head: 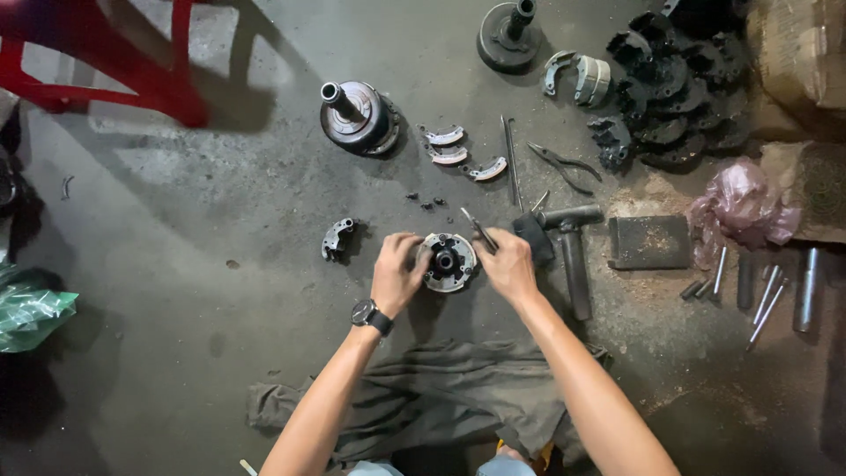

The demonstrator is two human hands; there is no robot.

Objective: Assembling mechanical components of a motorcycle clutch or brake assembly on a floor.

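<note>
Head view: left hand [398, 271] grips the rim of a round metal clutch plate [448, 262] on the concrete floor [176, 264]; right hand [508, 263] pinches a thin rod [478, 230] at its edge. Green bag [31, 313] at left edge, pink bag [743, 204] right; bare floor lies between stool [106, 53] and cloth [441, 397].

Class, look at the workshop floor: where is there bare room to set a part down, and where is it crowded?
Bare floor lies left of the left hand, between the red stool, the green bag and the grey cloth. Right of the right hand it is crowded: hammer, pliers, metal rods and a pile of dark parts.
</note>
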